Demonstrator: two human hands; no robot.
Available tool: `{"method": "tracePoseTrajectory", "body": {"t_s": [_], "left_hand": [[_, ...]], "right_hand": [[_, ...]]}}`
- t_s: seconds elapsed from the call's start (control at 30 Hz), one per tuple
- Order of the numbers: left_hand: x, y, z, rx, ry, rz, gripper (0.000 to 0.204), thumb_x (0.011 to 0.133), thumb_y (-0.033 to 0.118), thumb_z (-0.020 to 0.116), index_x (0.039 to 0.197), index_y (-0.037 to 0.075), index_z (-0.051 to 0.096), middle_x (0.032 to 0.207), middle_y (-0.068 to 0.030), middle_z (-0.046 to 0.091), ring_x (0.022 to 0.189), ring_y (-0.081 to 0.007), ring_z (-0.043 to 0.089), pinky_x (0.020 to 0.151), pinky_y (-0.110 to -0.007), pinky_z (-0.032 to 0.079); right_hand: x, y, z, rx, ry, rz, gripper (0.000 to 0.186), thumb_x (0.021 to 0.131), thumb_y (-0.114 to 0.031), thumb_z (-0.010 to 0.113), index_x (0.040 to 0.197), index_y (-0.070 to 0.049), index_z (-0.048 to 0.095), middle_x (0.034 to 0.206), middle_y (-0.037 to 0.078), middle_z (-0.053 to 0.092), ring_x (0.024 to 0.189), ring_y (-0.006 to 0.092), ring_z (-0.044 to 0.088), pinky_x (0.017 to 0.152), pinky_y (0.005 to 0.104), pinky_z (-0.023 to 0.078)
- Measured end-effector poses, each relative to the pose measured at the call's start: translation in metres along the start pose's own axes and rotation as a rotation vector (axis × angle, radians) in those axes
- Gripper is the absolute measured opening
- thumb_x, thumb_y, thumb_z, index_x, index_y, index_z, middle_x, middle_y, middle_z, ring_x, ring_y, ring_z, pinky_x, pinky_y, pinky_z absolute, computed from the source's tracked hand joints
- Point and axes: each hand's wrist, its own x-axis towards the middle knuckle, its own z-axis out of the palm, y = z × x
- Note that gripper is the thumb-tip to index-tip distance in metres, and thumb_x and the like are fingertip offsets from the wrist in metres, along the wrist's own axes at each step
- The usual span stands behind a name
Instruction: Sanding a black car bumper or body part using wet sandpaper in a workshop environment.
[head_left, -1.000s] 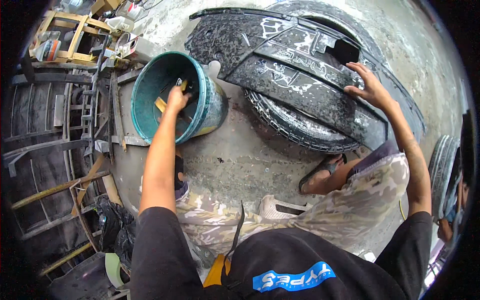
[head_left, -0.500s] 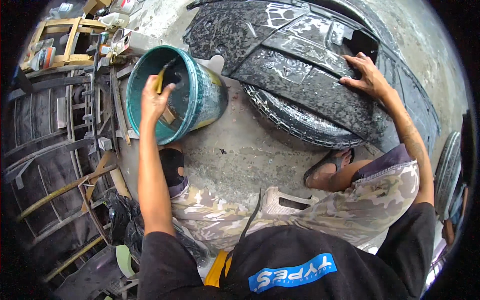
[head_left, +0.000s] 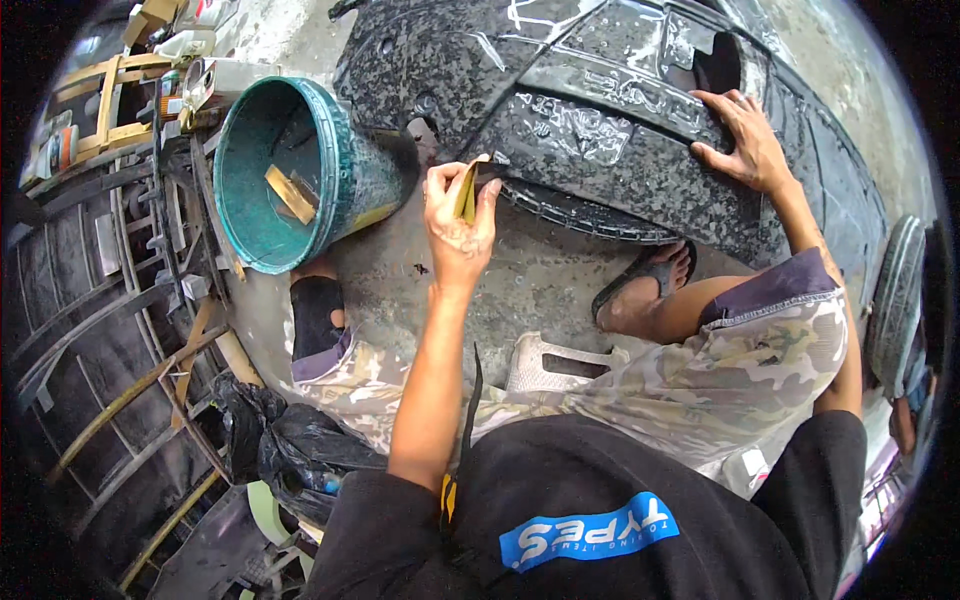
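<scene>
My left hand (head_left: 458, 228) pinches a folded, yellow-backed piece of sandpaper (head_left: 466, 195) with a dark side. It is at the near left edge of a black molded panel (head_left: 640, 165), and I cannot tell whether the paper touches it. The panel is wet and speckled with grey, and a tire (head_left: 600, 225) lies under it. My right hand (head_left: 748, 148) rests on the panel with fingers spread, beside a dark opening (head_left: 717, 68). To the left, a teal bucket (head_left: 357, 180) leans over, with a wooden block (head_left: 291, 194) inside.
Dark metal framework (head_left: 95, 270) fills the left side. A black plastic bag (head_left: 310, 445) lies near my left leg. Between my legs is a beige plastic stool (head_left: 530, 365). Another tire (head_left: 897, 290) stands at the far right on the concrete floor.
My left hand has come out of the bucket with the sandpaper and moved right to the panel's edge. My right hand stays on the panel. The whole view has shifted slightly.
</scene>
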Motion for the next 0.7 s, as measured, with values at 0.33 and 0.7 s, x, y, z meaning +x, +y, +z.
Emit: {"method": "tracePoseTrajectory", "body": {"t_s": [0.33,0.7], "left_hand": [[0.013,0.014,0.019,0.108,0.122,0.043,0.014,0.089,0.011,0.068,0.091,-0.002,0.063,0.097,-0.0154,0.054,0.091,-0.0341,0.051,0.084,-0.044,0.039],[0.030,-0.002,0.023,0.101,0.206,-0.019,0.038,0.087,0.016,0.075,0.107,-0.006,0.052,0.091,-0.0180,0.059,0.086,-0.0289,0.057,0.081,-0.040,0.047]], "right_hand": [[0.009,-0.012,-0.001,0.016,-0.082,0.063,0.069,0.085,-0.048,0.067,0.143,-0.013,0.051,0.126,0.018,0.064,0.119,0.0363,0.053,0.107,0.0467,0.038],[0.019,-0.011,0.000,0.023,0.016,0.011,0.067,0.085,-0.045,0.069,0.141,-0.013,0.053,0.113,0.016,0.059,0.108,0.0336,0.055,0.096,0.0429,0.043]]}}
